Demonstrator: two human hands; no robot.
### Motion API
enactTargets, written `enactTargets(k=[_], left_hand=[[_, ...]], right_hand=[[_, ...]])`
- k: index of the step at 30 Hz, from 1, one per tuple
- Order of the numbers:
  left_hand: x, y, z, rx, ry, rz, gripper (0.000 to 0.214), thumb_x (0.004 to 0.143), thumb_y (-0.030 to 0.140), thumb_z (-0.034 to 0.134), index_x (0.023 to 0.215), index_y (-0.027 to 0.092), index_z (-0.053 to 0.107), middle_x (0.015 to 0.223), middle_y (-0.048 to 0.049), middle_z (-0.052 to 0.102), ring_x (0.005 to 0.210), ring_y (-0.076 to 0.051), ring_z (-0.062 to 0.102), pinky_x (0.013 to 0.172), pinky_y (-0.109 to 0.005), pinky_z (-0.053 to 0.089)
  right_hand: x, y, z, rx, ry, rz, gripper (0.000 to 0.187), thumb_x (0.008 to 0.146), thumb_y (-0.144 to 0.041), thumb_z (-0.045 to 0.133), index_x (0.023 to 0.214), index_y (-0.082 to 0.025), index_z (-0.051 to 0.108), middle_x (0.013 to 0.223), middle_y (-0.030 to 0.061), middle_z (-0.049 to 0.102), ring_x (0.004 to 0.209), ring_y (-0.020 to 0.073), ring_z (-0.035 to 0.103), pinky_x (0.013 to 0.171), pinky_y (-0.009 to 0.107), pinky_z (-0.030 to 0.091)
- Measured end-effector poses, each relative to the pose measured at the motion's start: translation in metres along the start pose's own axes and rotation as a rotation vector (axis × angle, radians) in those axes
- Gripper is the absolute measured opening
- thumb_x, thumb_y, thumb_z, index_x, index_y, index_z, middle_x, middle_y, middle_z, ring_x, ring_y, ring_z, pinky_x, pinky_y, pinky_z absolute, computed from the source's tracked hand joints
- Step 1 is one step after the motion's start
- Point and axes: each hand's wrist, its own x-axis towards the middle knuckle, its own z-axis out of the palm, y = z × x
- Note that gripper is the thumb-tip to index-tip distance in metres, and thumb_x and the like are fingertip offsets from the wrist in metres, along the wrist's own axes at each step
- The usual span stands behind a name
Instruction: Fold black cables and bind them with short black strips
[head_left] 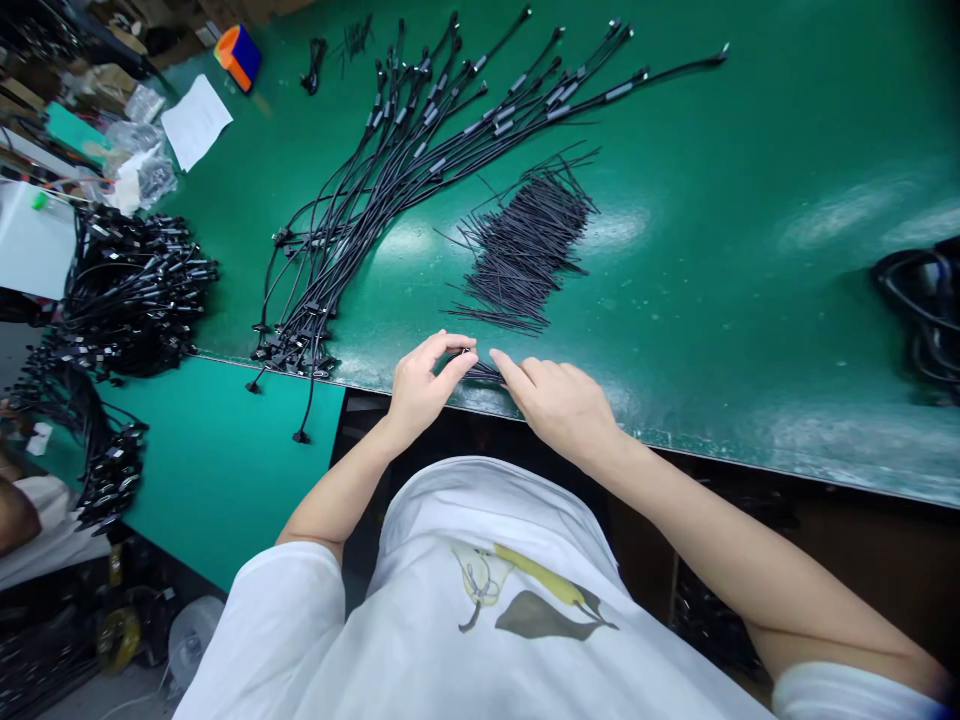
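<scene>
My left hand (424,380) is closed in a pinch at the table's front edge, with a small shiny connector end between thumb and fingers. Dark strands of a coiled black cable (484,372) run from there toward my right hand (564,402), whose fingers are curled over the other end of it. Most of the cable is hidden by the hands. Just beyond them lies a pile of short black ties (529,250). To the left, a spread of long black cables (375,195) stretches across the table, with plugs gathered near the edge.
The green table (750,300) ends right at my body. A heap of bundled cables (135,290) lies at left, near a white paper (196,122) and an orange-blue object (238,58). Black coiled cable (922,310) sits at far right. Another person's arm (16,520) shows at left.
</scene>
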Motion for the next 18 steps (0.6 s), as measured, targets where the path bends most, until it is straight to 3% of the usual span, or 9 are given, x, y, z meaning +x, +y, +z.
enactTargets(k=[3, 6, 9, 12, 15, 18], left_hand=[[0.001, -0.008, 0.02, -0.118, 0.103, -0.081, 0.028, 0.093, 0.046, 0.054, 0.092, 0.019, 0.059, 0.098, -0.006, 0.071, 0.091, -0.015, 0.067, 0.09, -0.031, 0.051], [0.002, -0.012, 0.039, -0.316, 0.106, -0.209, 0.034, 0.097, 0.051, 0.043, 0.096, 0.019, 0.053, 0.115, -0.0094, 0.067, 0.1, -0.016, 0.067, 0.09, -0.032, 0.052], [0.003, -0.011, 0.05, -0.361, -0.007, -0.318, 0.036, 0.095, 0.054, 0.046, 0.102, 0.02, 0.055, 0.123, -0.0105, 0.064, 0.109, -0.019, 0.065, 0.086, -0.033, 0.055], [0.009, -0.011, 0.052, -0.389, -0.219, -0.389, 0.035, 0.09, 0.052, 0.057, 0.102, 0.02, 0.057, 0.117, -0.0092, 0.067, 0.11, -0.021, 0.066, 0.091, -0.036, 0.055], [0.014, -0.014, 0.045, -0.422, -0.343, -0.372, 0.039, 0.088, 0.049, 0.061, 0.113, 0.02, 0.058, 0.127, -0.0105, 0.064, 0.122, -0.024, 0.06, 0.101, -0.041, 0.052], [0.014, -0.022, 0.025, -0.333, -0.301, -0.351, 0.039, 0.091, 0.049, 0.057, 0.115, 0.019, 0.062, 0.124, -0.0108, 0.066, 0.12, -0.025, 0.062, 0.105, -0.044, 0.05]], right_hand=[[-0.001, 0.0, 0.008, -0.005, 0.03, 0.03, 0.037, 0.101, -0.022, 0.037, 0.128, -0.015, 0.062, 0.072, 0.0044, 0.058, 0.063, 0.0154, 0.048, 0.058, 0.031, 0.026], [-0.006, 0.006, 0.01, -0.037, 0.036, 0.075, 0.036, 0.102, -0.024, 0.039, 0.129, -0.019, 0.062, 0.075, 0.0043, 0.059, 0.067, 0.0154, 0.05, 0.058, 0.03, 0.027], [-0.015, 0.017, 0.005, -0.029, -0.079, 0.097, 0.038, 0.103, -0.026, 0.039, 0.136, -0.024, 0.057, 0.081, 0.0044, 0.062, 0.068, 0.0154, 0.051, 0.061, 0.029, 0.028], [-0.032, 0.038, -0.007, 0.052, -0.197, 0.119, 0.038, 0.104, -0.032, 0.038, 0.136, -0.027, 0.056, 0.086, 0.0047, 0.063, 0.07, 0.0152, 0.053, 0.066, 0.028, 0.032], [-0.059, 0.074, -0.03, 0.026, -0.164, 0.346, 0.038, 0.104, -0.035, 0.036, 0.133, -0.025, 0.059, 0.087, 0.0058, 0.063, 0.074, 0.0163, 0.055, 0.068, 0.027, 0.036], [-0.092, 0.135, -0.062, -0.174, 0.06, 0.746, 0.045, 0.103, -0.036, 0.032, 0.139, -0.019, 0.053, 0.101, 0.0115, 0.063, 0.086, 0.0206, 0.057, 0.075, 0.03, 0.04]])
